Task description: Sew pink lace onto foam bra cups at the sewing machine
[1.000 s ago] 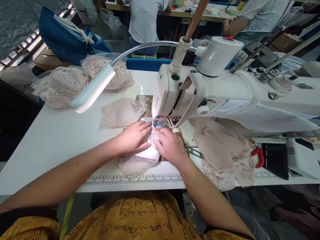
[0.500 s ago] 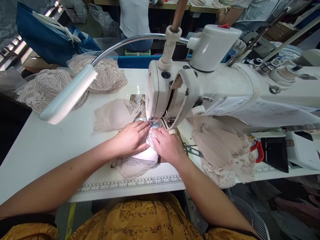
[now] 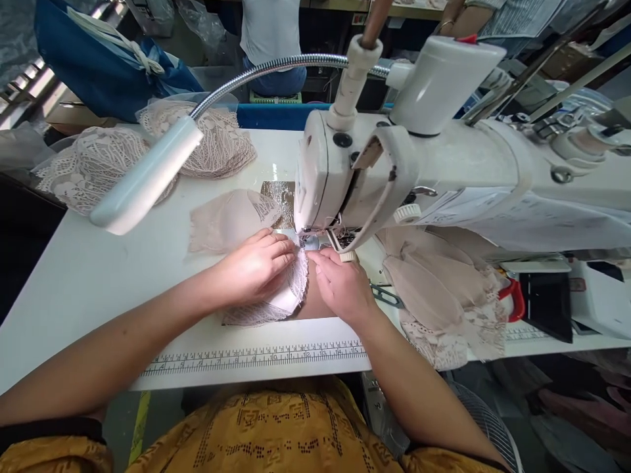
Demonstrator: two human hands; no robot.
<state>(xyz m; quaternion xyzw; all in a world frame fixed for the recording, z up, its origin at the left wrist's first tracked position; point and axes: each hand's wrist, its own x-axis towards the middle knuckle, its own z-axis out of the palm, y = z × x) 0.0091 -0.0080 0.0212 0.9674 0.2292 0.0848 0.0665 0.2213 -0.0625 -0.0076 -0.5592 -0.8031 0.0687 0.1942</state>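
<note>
A pale lace-trimmed bra cup (image 3: 290,291) lies under the needle area of a white sewing machine (image 3: 320,177), its curved lace edge facing right. My left hand (image 3: 261,264) is closed over the cup's upper left part, fingers together near the presser foot (image 3: 303,240) and thumb hidden. On the other side, my right hand (image 3: 342,282) has its fingers drawn together, with the index fingertip at the cup's lace edge beside the foot. Its grip on the edge is partly hidden. Another bra cup (image 3: 221,220) lies flat just behind my left hand.
Stacked lace cups (image 3: 211,148) sit at the back left under a lamp (image 3: 148,174) on a bendy neck. More beige lace pieces (image 3: 428,282) lie on the right, near a red-handled tool (image 3: 516,299). A printed ruler (image 3: 256,358) runs along the front edge. A person (image 3: 271,39) sits beyond.
The cup has turned, so its lace edge now curves along the right side. My left hand has shifted left and curled more; my right hand has moved slightly right, away from the left.
</note>
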